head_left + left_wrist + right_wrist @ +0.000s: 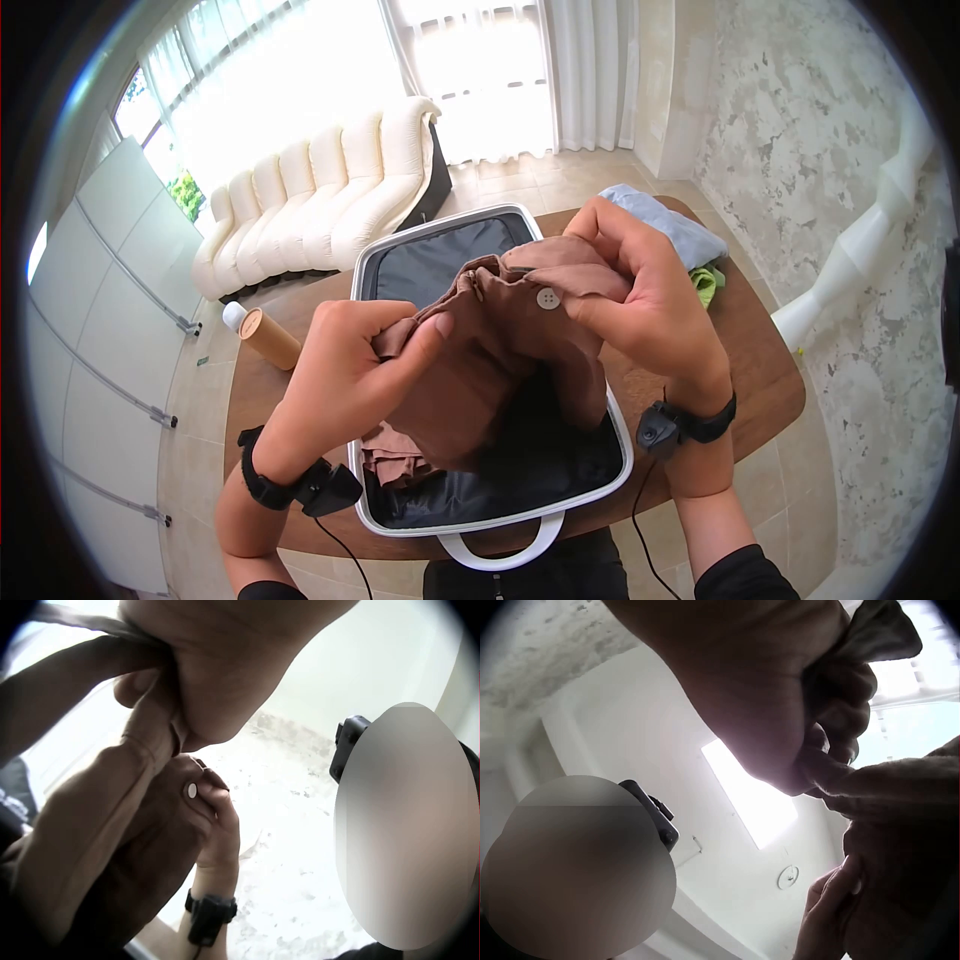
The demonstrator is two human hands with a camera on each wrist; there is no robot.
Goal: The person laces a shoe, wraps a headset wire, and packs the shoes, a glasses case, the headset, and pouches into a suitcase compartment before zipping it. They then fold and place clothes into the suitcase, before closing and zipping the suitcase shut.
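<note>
Both hands hold up a pair of brown pants by the waistband, over an open suitcase with a white rim and dark lining. The left hand pinches one side of the waistband between thumb and curled fingers. At the other side, the right hand grips the cloth beside a white button. A zip shows at the front opening between the hands. The lower part of the pants hangs into the suitcase. Folded brown cloth lies at the suitcase's left inner edge.
The suitcase stands on a brown wooden table, its white handle towards the person. Light blue cloth and a green item lie at the back right. A tan cylinder and a white-topped item are at the left.
</note>
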